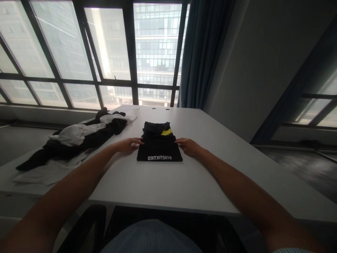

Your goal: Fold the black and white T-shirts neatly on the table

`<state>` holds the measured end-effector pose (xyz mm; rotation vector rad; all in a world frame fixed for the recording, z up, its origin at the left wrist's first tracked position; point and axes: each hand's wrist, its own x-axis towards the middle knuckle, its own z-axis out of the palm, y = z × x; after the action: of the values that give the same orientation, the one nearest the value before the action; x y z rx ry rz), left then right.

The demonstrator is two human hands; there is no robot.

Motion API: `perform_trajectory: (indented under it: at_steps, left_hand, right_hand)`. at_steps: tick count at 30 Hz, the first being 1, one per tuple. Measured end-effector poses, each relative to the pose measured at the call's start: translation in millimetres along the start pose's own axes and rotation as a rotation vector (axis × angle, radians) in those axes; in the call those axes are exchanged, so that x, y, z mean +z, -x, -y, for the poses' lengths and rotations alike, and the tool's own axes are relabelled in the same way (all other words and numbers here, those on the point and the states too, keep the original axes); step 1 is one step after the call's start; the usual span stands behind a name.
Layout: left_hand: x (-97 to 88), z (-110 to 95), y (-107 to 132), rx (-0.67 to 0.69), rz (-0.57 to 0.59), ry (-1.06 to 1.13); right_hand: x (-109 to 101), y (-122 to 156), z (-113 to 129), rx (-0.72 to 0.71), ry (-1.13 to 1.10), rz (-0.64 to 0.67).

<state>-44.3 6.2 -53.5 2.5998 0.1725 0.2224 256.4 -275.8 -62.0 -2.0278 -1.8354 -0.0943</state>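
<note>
A black T-shirt (159,147), folded into a compact rectangle, lies on the white table in front of me. Pale lettering runs along its near edge, upside down from where I sit, and a yellow patch shows on its narrower far part. At the left side edge, my left hand (128,145) has its fingertips closed on the cloth. My right hand (188,146) pinches the opposite edge at about the same height. Both thumbs are hard to make out.
To the left, a loose heap of black and white clothes (79,135) stretches along the white table (163,186). Windows stand behind the table, with a blue curtain (202,52) at their right. Black chair armrests (91,225) sit below the near table edge.
</note>
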Motion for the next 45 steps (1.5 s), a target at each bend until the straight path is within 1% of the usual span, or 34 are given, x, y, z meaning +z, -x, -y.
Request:
perform_trajectory:
  at_steps: [3, 6, 10, 12, 14, 16, 18, 22, 24, 25, 27, 28, 29, 30, 31, 33, 35, 36, 38, 40, 42, 45]
  left_hand:
    - [0.3, -2.7, -2.0, 0.036, -0.082, -0.01]
    - [8.3, -5.6, -9.0, 0.055, -0.154, -0.003]
    - [18.9, -8.3, -14.9, 0.091, -0.235, 0.024]
    - [20.6, -10.5, -15.0, 0.115, -0.257, 0.029]
    - [19.0, -14.4, -13.6, 0.128, -0.253, 0.041]
    - [14.4, -20.5, -10.8, 0.139, -0.227, 0.056]
    - [7.7, -28.9, -6.7, 0.152, -0.171, 0.074]
    - [-7.7, -49.6, 3.1, 0.157, -0.059, 0.126]
    - [-14.4, -59.5, 7.7, 0.16, 0.012, 0.168]
    - [-17.0, -63.6, 9.8, 0.16, 0.066, 0.197]
    - [-20.0, -69.3, 12.6, 0.14, 0.188, 0.282]
    - [-20.3, -70.7, 13.0, 0.116, 0.233, 0.338]
    - [-19.5, -71.1, 12.4, 0.084, 0.256, 0.401]
    - [-18.0, -70.5, 11.0, 0.051, 0.247, 0.47]
    - [-15.7, -68.9, 8.7, 0.019, 0.201, 0.544]
    - [-9.9, -63.7, 2.5, -0.055, 0.031, 0.685]
    - [-4.0, -56.5, -3.8, -0.155, -0.15, 0.78]
    - [-1.3, -52.6, -6.3, -0.213, -0.204, 0.803]
    - [3.8, -44.8, -9.7, -0.319, -0.24, 0.804]
    - [9.0, -38.4, -11.8, -0.396, -0.25, 0.766]
    - [14.8, -34.5, -13.8, -0.436, -0.283, 0.734]
    - [22.7, -32.8, -17.4, -0.413, -0.336, 0.736]
  right_hand:
    - [-2.3, -2.0, 0.2, -0.046, 0.015, -0.073]
    - [-0.2, -5.6, 5.2, -0.076, 0.041, -0.103]
    - [3.4, -8.5, 13.9, -0.088, 0.068, -0.086]
    - [3.3, -9.1, 17.2, -0.076, 0.082, -0.068]
    - [1.5, -9.2, 20.0, -0.063, 0.088, -0.056]
    - [-2.7, -8.2, 23.2, -0.067, 0.072, -0.053]
    - [-9.6, -5.5, 28.0, -0.083, 0.037, -0.053]
    - [-30.8, 3.8, 42.5, -0.116, -0.075, 0.001]
    - [-42.3, 8.2, 49.5, -0.11, -0.176, 0.069]
    - [-47.2, 9.6, 52.2, -0.095, -0.241, 0.121]
    - [-53.8, 10.7, 55.5, -0.042, -0.403, 0.262]
    - [-55.1, 10.3, 56.1, -0.007, -0.503, 0.333]
    - [-54.8, 9.3, 56.2, 0.031, -0.61, 0.385]
    - [-53.0, 7.7, 55.9, 0.074, -0.714, 0.405]
    - [-49.9, 5.6, 55.2, 0.122, -0.804, 0.384]
    - [-40.4, 0.8, 53.2, 0.24, -0.921, 0.246]
    - [-29.2, -4.2, 50.8, 0.401, -0.943, 0.098]
    - [-23.9, -6.4, 49.5, 0.48, -0.937, 0.05]
    - [-14.8, -10.0, 46.8, 0.596, -0.918, 0.009]
    - [-8.1, -12.2, 44.5, 0.624, -0.895, 0.006]
    - [-3.0, -13.0, 43.2, 0.591, -0.858, 0.004]
    - [3.7, -13.4, 43.0, 0.547, -0.79, -0.033]
